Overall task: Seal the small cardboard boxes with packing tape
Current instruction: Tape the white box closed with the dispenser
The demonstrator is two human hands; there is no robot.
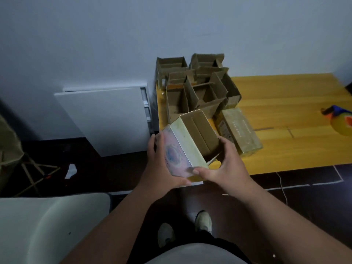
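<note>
I hold a small open cardboard box (pixel 187 139) tilted over the near left corner of the wooden table (pixel 285 119); its outside is pale with a pink and blue print, and its flaps stand open. My left hand (pixel 162 164) grips the printed left side from below. My right hand (pixel 226 164) grips the right side, thumb along the near bottom edge. Behind it stand several open brown boxes (pixel 198 88). A closed box wrapped in shiny tape (pixel 239 130) lies just right of the held box. A yellow tape dispenser (pixel 341 121) lies at the table's right edge.
A white cabinet (pixel 106 119) stands left of the table against the wall. A pale chair seat (pixel 49 225) is at the lower left. A cable (pixel 282 187) trails over the dark floor, and my shoes (pixel 203 221) are below the table's near edge.
</note>
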